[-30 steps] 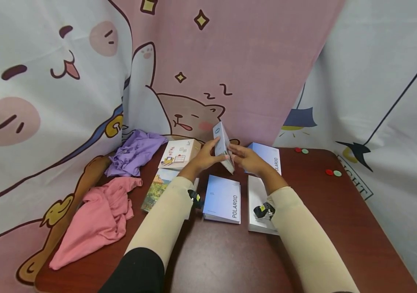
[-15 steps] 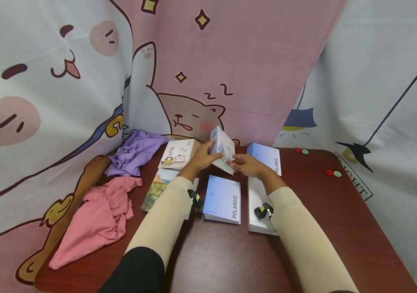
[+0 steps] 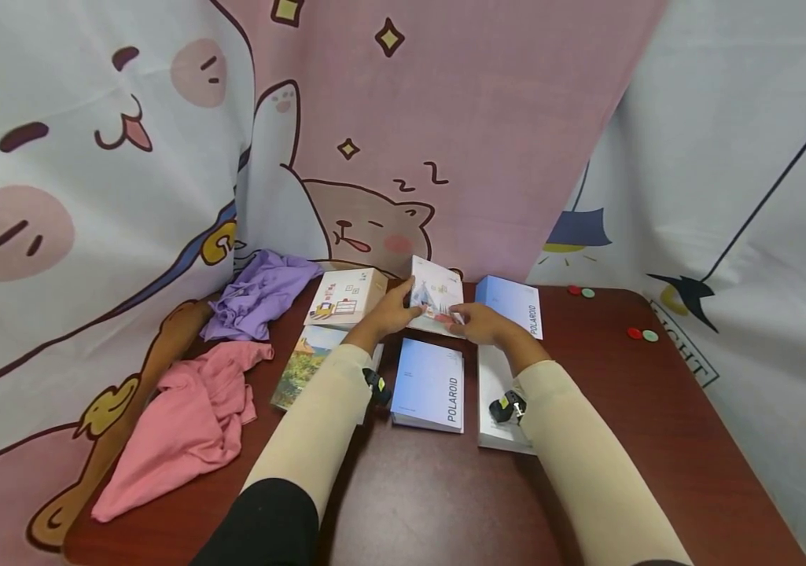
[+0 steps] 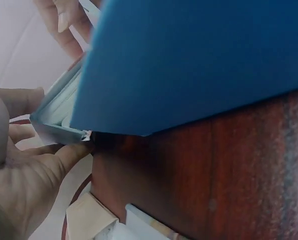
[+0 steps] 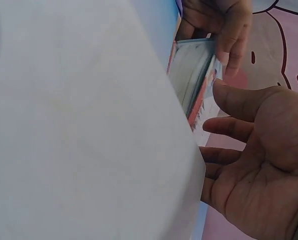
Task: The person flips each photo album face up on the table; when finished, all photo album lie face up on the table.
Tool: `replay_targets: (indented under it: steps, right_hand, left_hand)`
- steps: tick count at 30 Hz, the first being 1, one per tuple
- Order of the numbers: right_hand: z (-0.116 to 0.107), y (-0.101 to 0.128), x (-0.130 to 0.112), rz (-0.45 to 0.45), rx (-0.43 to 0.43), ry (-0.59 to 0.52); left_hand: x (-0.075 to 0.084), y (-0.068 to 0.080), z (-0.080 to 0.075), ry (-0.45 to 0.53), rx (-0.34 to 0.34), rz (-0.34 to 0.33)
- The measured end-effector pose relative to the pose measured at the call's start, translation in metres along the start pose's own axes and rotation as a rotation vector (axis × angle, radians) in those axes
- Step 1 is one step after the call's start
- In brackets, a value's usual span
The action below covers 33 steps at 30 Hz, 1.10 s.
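Note:
A small picture-covered book (image 3: 435, 300) is held low over the dark red table (image 3: 445, 503), tilted with its cover facing me. My left hand (image 3: 387, 312) grips its left edge, thumb on the cover. My right hand (image 3: 476, 322) touches its near right corner with straight fingers. In the right wrist view the book's page edge (image 5: 194, 75) shows between my right hand's (image 5: 254, 150) open palm and my left hand's fingers (image 5: 224, 30). The left wrist view shows the book's corner (image 4: 59, 122) against my left hand (image 4: 24, 170), behind a blue book (image 4: 189, 60).
Two blue POLAROID books (image 3: 429, 383) (image 3: 512, 305) and a white book (image 3: 498, 393) lie near my arms. A cartoon-printed box (image 3: 346, 297) and a landscape book (image 3: 303, 358) lie to the left, with purple (image 3: 261, 292) and pink (image 3: 183, 424) cloths. Coloured tokens (image 3: 641, 334) lie at the right.
The small book has gone from upright on its edge to tilted back and lower, its picture cover now facing me. Both hands have come down with it.

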State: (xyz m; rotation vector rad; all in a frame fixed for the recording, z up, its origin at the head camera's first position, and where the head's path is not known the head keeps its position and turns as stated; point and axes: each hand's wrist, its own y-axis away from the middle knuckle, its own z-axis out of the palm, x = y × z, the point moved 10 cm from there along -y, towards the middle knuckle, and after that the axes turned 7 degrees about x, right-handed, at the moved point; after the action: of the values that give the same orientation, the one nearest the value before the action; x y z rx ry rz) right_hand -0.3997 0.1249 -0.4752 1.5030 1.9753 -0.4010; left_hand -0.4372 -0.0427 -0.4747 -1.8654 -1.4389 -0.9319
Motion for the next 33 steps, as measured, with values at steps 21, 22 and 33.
replay_targets:
  steps: [21, 22, 33]
  right_hand:
    - [0.002, 0.002, 0.002, 0.032, -0.026, 0.062]
    - [0.002, 0.002, 0.001, 0.031, -0.029, 0.068]
    - [-0.003, 0.005, -0.004, 0.024, -0.038, 0.089]
  left_hand:
    - [-0.009, 0.005, 0.018, -0.434, -0.118, -0.014]
    - [-0.010, 0.006, 0.018, -0.463, -0.124, -0.027]
    - [-0.006, 0.013, 0.024, -0.482, -0.183, -0.027]
